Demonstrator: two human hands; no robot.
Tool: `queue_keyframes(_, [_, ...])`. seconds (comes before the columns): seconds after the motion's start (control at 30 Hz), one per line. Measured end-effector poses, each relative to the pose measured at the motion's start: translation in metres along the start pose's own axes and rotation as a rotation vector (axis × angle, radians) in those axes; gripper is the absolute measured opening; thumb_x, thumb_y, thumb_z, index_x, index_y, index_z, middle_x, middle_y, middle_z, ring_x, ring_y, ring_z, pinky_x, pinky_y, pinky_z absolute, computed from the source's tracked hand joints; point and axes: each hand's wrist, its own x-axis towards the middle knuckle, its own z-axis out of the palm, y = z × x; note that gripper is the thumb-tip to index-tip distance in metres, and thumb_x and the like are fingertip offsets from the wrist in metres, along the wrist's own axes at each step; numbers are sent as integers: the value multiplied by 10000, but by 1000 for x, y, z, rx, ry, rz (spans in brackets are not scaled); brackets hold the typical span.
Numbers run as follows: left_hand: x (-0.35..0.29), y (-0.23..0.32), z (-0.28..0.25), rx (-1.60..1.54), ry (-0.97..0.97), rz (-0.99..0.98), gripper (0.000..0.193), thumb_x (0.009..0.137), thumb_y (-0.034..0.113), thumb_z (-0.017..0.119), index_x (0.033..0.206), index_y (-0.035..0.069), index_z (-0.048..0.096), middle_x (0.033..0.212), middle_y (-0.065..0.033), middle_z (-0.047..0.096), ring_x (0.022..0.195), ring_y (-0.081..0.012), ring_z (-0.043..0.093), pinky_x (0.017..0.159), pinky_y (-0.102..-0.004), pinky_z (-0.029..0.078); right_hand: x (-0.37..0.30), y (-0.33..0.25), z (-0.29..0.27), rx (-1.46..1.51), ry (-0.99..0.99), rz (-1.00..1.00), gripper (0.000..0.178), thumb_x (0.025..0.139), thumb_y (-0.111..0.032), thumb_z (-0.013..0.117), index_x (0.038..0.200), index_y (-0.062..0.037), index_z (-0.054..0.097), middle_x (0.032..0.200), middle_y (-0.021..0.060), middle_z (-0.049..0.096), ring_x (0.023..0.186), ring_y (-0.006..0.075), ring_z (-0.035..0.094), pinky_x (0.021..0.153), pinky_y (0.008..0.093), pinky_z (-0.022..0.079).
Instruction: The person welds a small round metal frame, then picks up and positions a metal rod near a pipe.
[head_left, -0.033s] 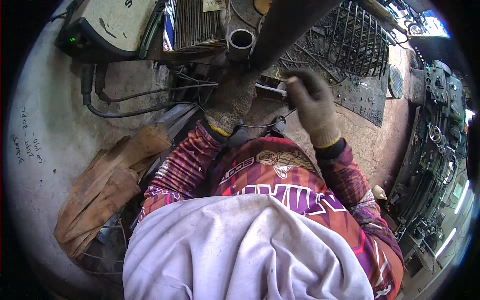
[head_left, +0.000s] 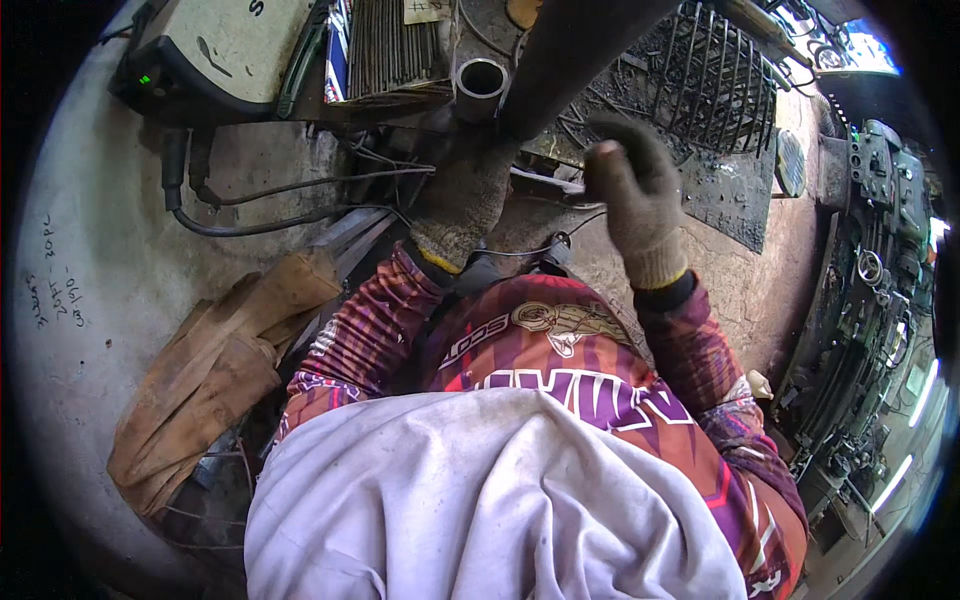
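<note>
My left hand (head_left: 465, 195) wears a grey knit glove and lies with its back to me at the foot of a thick dark pipe (head_left: 575, 55). Its fingers are hidden, so what it grips is unclear. My right hand (head_left: 632, 195), in a darker knit glove, is raised a little to the right. Its fingers pinch the end of a thin metal rod (head_left: 545, 181) that spans the gap between the two hands. A thin cable (head_left: 530, 250) loops just below them, above my patterned red and purple sleeves.
A grey box-shaped machine with a green light (head_left: 185, 55) stands at the back left, with black cables (head_left: 260, 215) running from it. A short open tube (head_left: 480, 80) and a bundle of rods (head_left: 385, 45) lie behind the hands. A metal grate (head_left: 715, 80) is at the right, brown leather gloves (head_left: 215, 370) at the left.
</note>
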Motion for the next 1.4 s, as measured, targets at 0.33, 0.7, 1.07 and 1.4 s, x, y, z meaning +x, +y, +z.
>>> queue_keyframes(0.33, [14,31,-9,-741,-100,-973,222,988,266,518,980,66,613,817,-118,606,696,-242,598,646,-375,489,79,-54,16,203,-359,-520,1047,747,-444,867,1478,30,285,1305,105,535,1169,190,530,990,347,450])
queue_keyframes(0.7, [9,33,5,-1107,17,-1188,183,924,265,644,943,83,631,776,-76,626,692,-212,593,612,-365,454,95,-54,21,-43,-81,-778,597,709,-287,820,1176,-68,520,1145,119,601,1046,283,601,849,391,519])
queue_keyframes(1.07, [-25,31,134,-194,302,-813,305,961,275,528,1153,49,602,944,-107,601,805,-235,576,703,-354,462,101,-7,-23,-1235,251,-1334,179,642,-108,743,796,-187,693,1052,144,634,1016,427,600,836,519,510])
queue_keyframes(1.4, [-4,56,63,237,472,-285,463,855,167,682,1272,40,524,1053,-180,610,930,-304,603,791,-446,489,18,16,0,-129,-14,-452,697,905,-435,684,1344,57,457,1055,128,669,983,230,648,830,344,525])
